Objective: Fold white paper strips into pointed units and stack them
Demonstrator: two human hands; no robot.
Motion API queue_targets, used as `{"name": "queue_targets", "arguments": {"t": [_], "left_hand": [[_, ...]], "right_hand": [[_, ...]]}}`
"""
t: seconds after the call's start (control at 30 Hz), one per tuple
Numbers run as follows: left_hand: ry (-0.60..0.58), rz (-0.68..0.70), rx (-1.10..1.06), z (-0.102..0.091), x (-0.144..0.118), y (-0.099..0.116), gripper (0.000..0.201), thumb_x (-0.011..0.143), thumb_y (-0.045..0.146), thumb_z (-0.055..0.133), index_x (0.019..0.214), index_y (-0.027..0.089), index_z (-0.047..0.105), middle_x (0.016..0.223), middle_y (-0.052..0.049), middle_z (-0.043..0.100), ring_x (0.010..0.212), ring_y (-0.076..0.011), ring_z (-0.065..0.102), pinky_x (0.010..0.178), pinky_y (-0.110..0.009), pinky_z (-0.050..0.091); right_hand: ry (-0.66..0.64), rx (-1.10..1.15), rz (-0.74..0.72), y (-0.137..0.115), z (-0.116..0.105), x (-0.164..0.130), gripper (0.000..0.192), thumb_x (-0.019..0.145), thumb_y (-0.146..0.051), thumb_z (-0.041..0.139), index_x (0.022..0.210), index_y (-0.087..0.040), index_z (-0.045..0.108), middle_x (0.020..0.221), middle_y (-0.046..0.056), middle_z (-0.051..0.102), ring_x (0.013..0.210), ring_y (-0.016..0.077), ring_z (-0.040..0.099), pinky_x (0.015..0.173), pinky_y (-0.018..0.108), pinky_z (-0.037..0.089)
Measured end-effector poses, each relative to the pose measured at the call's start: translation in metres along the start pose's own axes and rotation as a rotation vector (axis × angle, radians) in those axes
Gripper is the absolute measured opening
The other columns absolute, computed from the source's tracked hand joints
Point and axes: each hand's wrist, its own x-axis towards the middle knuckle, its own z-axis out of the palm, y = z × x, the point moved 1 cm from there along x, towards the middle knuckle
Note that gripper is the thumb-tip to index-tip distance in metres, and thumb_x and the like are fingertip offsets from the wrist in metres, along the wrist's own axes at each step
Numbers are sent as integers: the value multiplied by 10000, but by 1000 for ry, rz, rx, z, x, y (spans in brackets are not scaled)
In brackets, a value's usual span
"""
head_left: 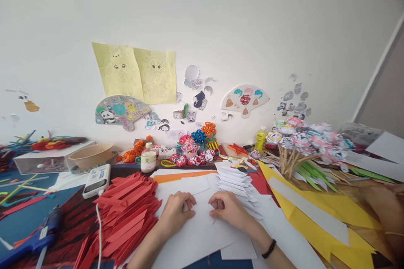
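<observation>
Folding white paper on the tabletop, both hands working close together.

Pressing down with left hand, fingers curled onto the sheet; pinching the sheet's fold with right hand, grip pressed together on the paper. Lying just left, touching the sheet: red strips. Stacked just behind the right hand: folded white pieces. Spreading well to the right: yellow paper.
</observation>
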Motion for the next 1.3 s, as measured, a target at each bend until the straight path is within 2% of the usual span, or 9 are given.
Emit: {"name": "queue_targets", "arguments": {"t": [0.17, 0.3, 0.53, 0.67, 0.8, 0.97, 1.13, 1.3], "left_hand": [[10, -19, 9, 0, 1, -3, 143, 685, 204, 636, 814, 249, 677, 750, 30, 686, 712, -166, 552, 712, -274, 306], [19, -28, 19, -1, 3, -3, 107, 709, 194, 619, 777, 246, 684, 753, 24, 690, 700, -164, 558, 711, -281, 314], [30, 132, 122, -2, -4, 9, 187, 769, 100, 563, 845, 251, 642, 856, 18, 683, 862, -194, 535, 752, -318, 305], [56, 218, 188, -1, -8, 10, 147, 823, 111, 564, 840, 243, 628, 857, 17, 668, 863, -191, 507, 731, -318, 308], [58, 331, 345, 3, -10, 5, 153, 898, 174, 512, 817, 227, 631, 779, 3, 636, 820, -186, 483, 699, -318, 304], [62, 470, 517, 6, -12, 3, 160, 926, 203, 465, 1014, 227, 595, 875, -16, 619, 844, -188, 468, 712, -323, 308], [28, 540, 657, 6, -13, 7, 110, 917, 218, 479, 949, 189, 581, 867, -20, 593, 820, -187, 462, 717, -324, 315], [35, 629, 774, 9, -12, 8, 100, 918, 183, 479, 861, 162, 559, 833, -24, 576, 808, -187, 465, 730, -327, 326]], "right_hand": [[79, -56, -16, -3, 3, 1, 59, 677, -164, 699, 720, -205, 701, 665, 2, 633, 605, 150, 534, 576, 246, 374], [101, -100, -11, -4, 7, 1, 75, 675, -128, 689, 665, -201, 680, 667, -5, 635, 604, 146, 539, 571, 242, 368], [88, -180, -50, -7, 6, -4, 84, 735, -141, 683, 777, -214, 680, 757, -21, 646, 664, 141, 557, 621, 237, 389], [86, -253, -150, -11, 7, -9, 101, 796, -132, 643, 823, -223, 677, 823, -14, 662, 770, 158, 573, 681, 248, 398], [78, -387, -264, -11, 11, -11, 131, 828, -100, 610, 794, -207, 678, 785, -9, 661, 768, 162, 554, 673, 260, 388], [110, -587, -417, -4, 16, -12, 159, 883, -115, 545, 844, -204, 672, 778, 6, 647, 760, 171, 523, 645, 281, 362], [142, -733, -531, -4, 18, -15, 135, 907, -133, 517, 926, -189, 638, 805, 13, 639, 771, 179, 509, 635, 295, 334], [175, -837, -609, -8, 21, -15, 131, 910, -133, 515, 856, -174, 627, 706, 6, 605, 708, 173, 495, 595, 299, 292]]}}
